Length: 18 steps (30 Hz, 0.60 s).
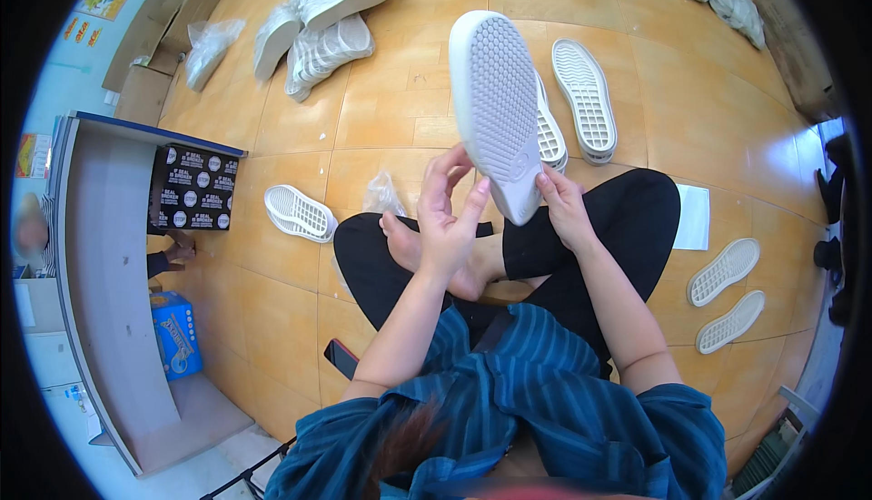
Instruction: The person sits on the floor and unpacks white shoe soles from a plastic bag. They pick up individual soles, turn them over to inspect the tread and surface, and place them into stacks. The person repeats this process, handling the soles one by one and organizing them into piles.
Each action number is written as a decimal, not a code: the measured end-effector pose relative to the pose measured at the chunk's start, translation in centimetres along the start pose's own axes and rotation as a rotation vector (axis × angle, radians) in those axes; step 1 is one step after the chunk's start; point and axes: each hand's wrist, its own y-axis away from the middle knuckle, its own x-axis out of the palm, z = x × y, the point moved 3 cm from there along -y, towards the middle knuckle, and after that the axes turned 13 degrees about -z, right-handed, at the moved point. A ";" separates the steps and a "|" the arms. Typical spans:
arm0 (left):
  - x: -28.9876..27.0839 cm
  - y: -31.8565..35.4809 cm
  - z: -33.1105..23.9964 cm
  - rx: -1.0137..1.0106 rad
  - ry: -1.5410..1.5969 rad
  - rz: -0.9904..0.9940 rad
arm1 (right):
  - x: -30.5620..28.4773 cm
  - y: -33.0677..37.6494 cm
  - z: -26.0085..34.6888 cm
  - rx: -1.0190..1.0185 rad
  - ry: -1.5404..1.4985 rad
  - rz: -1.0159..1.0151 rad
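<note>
A pale grey shoe sole (495,91) with a honeycomb-patterned face and a smooth heel stands tilted up before me, toe away. My right hand (565,211) pinches its heel end at the right edge. My left hand (445,218) is beside the heel's left edge, fingers apart and half curled; whether they touch the sole I cannot tell. Behind the held sole, white soles with grid insides lie on the floor: one partly hidden (549,128) and one in full view (586,100). Another white sole (300,213) rests left of my crossed legs.
Plastic-wrapped soles (331,19) are heaped at the far left, near a single bagged one (211,50). Two thin soles (724,271) and white paper (692,218) lie at right. Crumpled plastic (383,194) and a phone (341,358) are at left, by a grey shelf unit (118,291).
</note>
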 end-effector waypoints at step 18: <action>1.1 -1.8 0.5 -0.377 0.138 0.116 | 1.9 2.6 0.2 0.537 -0.497 0.392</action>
